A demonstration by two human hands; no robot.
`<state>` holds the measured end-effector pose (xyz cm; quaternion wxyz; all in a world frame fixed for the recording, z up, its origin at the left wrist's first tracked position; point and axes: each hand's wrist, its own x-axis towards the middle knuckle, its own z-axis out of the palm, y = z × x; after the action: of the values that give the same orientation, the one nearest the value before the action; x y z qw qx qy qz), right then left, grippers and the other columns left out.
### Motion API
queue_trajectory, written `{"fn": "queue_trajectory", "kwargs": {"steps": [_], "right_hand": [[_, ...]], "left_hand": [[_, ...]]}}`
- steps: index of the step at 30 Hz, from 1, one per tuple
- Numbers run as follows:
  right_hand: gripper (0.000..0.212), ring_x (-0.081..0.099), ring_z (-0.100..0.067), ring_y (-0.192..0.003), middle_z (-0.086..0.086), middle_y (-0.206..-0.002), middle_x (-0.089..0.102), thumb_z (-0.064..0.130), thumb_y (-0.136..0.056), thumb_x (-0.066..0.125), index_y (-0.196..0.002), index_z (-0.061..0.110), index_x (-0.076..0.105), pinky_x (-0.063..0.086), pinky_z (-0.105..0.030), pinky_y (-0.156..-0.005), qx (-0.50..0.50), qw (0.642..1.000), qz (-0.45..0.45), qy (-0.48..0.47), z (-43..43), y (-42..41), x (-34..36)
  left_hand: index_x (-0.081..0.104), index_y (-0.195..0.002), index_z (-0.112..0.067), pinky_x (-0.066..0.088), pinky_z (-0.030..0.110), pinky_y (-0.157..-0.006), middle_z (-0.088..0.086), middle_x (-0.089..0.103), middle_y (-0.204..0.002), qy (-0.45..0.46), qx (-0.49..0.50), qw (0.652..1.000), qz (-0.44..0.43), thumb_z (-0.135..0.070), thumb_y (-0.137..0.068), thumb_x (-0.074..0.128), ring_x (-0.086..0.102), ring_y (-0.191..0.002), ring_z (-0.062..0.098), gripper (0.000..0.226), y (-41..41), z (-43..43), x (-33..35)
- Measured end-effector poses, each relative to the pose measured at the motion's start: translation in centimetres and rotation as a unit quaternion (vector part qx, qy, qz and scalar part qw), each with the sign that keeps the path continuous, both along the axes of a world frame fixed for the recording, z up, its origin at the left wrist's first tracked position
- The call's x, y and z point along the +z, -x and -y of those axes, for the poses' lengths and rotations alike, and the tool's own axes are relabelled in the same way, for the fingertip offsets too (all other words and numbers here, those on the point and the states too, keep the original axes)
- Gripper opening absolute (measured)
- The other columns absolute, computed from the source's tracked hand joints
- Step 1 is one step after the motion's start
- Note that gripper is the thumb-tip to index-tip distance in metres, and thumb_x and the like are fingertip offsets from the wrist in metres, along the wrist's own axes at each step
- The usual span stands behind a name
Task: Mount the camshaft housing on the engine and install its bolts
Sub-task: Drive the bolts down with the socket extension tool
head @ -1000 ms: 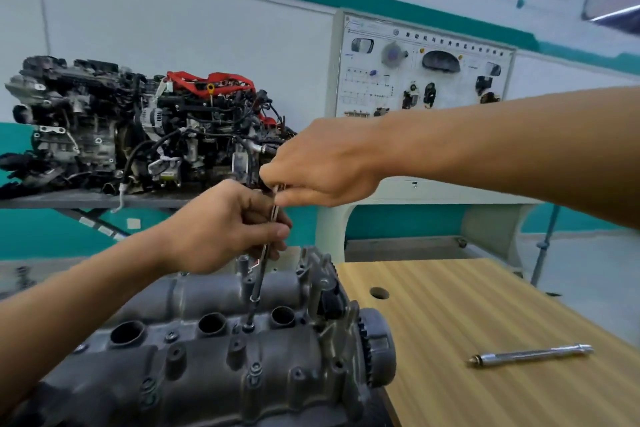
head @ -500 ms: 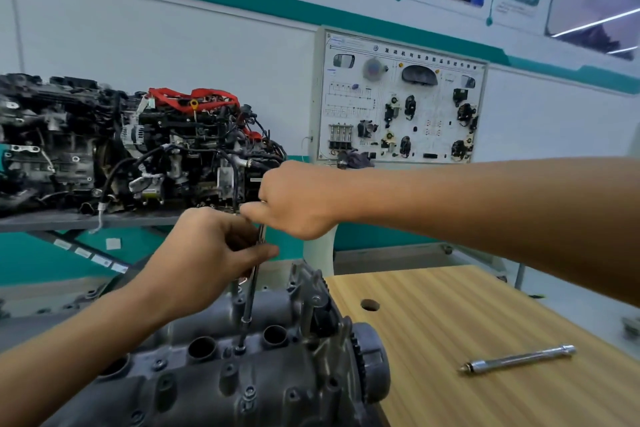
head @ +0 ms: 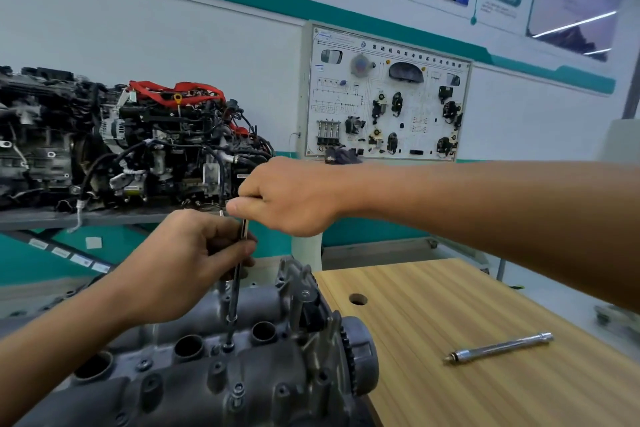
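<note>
The grey camshaft housing (head: pixel 194 378) lies on the engine at the lower left, with round plug holes and several bolts along its top. A long thin driver tool (head: pixel 234 291) stands upright on a bolt (head: pixel 228 346) between two plug holes. My left hand (head: pixel 187 263) grips the tool's shaft halfway up. My right hand (head: pixel 287 196) grips the tool's top end, fingers curled over it. The toothed cam sprocket (head: pixel 356 357) sits at the housing's right end.
A wooden bench top (head: pixel 485 315) extends to the right, with a hole in it and a loose metal extension bar (head: pixel 498 347). A second engine (head: pixel 121 142) stands on a shelf behind. A white training panel (head: pixel 388 97) hangs on the wall.
The view tilted so the hands and housing sit lower in frame. My right hand turned slightly on the tool's top; both hands stay on the tool at the same bolt.
</note>
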<state>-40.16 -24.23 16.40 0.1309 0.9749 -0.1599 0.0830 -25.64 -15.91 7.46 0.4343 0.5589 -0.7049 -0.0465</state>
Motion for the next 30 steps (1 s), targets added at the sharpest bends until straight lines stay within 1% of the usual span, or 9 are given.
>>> {"fn": "queue_trajectory", "kwargs": {"steps": [4,7,9,12,14,17,20,24,30], "right_hand": [[0.048,0.041,-0.018,-0.053,-0.002,-0.058,0.041,0.023,-0.107,0.029,-0.061,0.016,0.035,0.034,-0.034,-0.052,-0.029,0.999,0.005,0.027,-0.5,0.0,-0.5],[0.032,0.043,-0.017,-0.055,-0.004,-0.064,0.042,0.021,-0.107,0.026,-0.091,0.012,0.053,0.028,-0.032,-0.049,-0.070,0.997,0.005,0.033,-1.5,-0.4,-0.2],[0.038,0.044,-0.017,-0.053,-0.003,-0.062,0.044,0.025,-0.108,0.027,-0.084,0.018,0.055,0.027,-0.031,-0.047,-0.081,0.996,-0.003,0.039,-1.8,-0.7,0.0],[0.055,0.047,-0.018,-0.052,-0.004,-0.058,0.045,0.040,-0.107,0.030,-0.055,0.023,0.035,0.032,-0.030,-0.049,-0.075,0.997,0.005,0.002,-2.1,-1.1,0.4],[0.057,0.046,-0.016,-0.055,-0.003,-0.060,0.045,0.046,-0.106,0.029,-0.057,0.017,0.039,0.038,-0.030,-0.055,-0.084,0.996,0.005,0.007,-2.3,-1.6,0.5],[0.053,0.043,-0.015,-0.058,-0.001,-0.063,0.043,0.047,-0.105,0.027,-0.062,0.019,0.040,0.052,-0.040,-0.071,-0.098,0.995,-0.013,0.020,-2.6,-2.2,0.4],[0.052,0.047,-0.015,-0.062,0.000,-0.068,0.048,0.050,-0.104,0.025,-0.068,0.019,0.046,0.054,-0.043,-0.076,-0.112,0.993,-0.014,0.015,-3.1,-3.0,0.1],[0.051,0.054,-0.020,-0.063,-0.006,-0.068,0.056,0.046,-0.104,0.035,-0.073,0.011,0.057,0.052,-0.038,-0.067,-0.114,0.993,0.003,0.032,-2.6,-3.2,-0.1],[0.028,0.070,-0.023,-0.083,-0.008,-0.089,0.075,0.035,-0.095,0.063,-0.092,0.012,0.077,0.057,-0.035,-0.079,-0.075,0.996,0.034,-0.028,-2.7,-3.8,0.9]], "left_hand": [[0.072,-0.090,-0.015,0.049,0.014,-0.059,-0.010,0.075,-0.075,0.016,0.031,0.995,0.092,-0.020,-0.095,0.062,0.067,-0.068,-0.003,0.012,0.7,-0.3,0.2],[0.065,-0.085,-0.018,0.046,0.024,-0.057,-0.004,0.067,-0.066,0.014,0.075,0.980,0.185,-0.030,-0.096,0.058,0.060,-0.061,0.008,0.018,0.6,-0.7,0.7],[0.066,-0.090,-0.024,0.050,0.025,-0.064,-0.007,0.070,-0.071,-0.052,0.103,0.970,0.215,-0.042,-0.092,0.062,0.063,-0.066,0.007,0.018,-0.4,-1.2,1.1],[0.060,-0.106,-0.049,0.056,0.020,-0.074,-0.028,0.073,-0.083,-0.113,0.146,0.978,0.097,-0.078,-0.065,0.065,0.066,-0.077,-0.013,0.051,-2.1,-4.8,0.9],[0.060,-0.103,-0.063,0.055,0.016,-0.065,-0.036,0.070,-0.079,0.002,0.183,0.982,-0.044,-0.098,-0.041,0.057,0.066,-0.072,-0.017,0.071,-2.3,-7.8,-0.2],[0.067,-0.098,-0.052,0.058,0.020,-0.069,-0.028,0.074,-0.078,0.043,0.183,0.975,-0.121,-0.078,-0.055,0.073,0.067,-0.072,-0.015,0.051,-2.2,-8.3,-0.7],[0.066,-0.120,-0.030,0.056,0.022,-0.088,-0.015,0.075,-0.098,-0.059,0.169,0.982,-0.054,-0.047,-0.081,0.075,0.068,-0.087,-0.007,0.043,-2.7,-6.3,0.5],[0.064,-0.128,-0.029,0.053,0.015,-0.080,-0.013,0.075,-0.104,-0.214,0.094,0.972,0.031,-0.048,-0.088,0.069,0.069,-0.089,-0.004,0.045,-2.8,-5.2,1.8],[0.068,-0.110,-0.035,0.055,0.010,-0.074,-0.029,0.073,-0.089,0.013,0.180,0.972,-0.153,-0.043,-0.082,0.076,0.067,-0.083,-0.013,0.029,-2.0,-9.0,-2.5]]}}
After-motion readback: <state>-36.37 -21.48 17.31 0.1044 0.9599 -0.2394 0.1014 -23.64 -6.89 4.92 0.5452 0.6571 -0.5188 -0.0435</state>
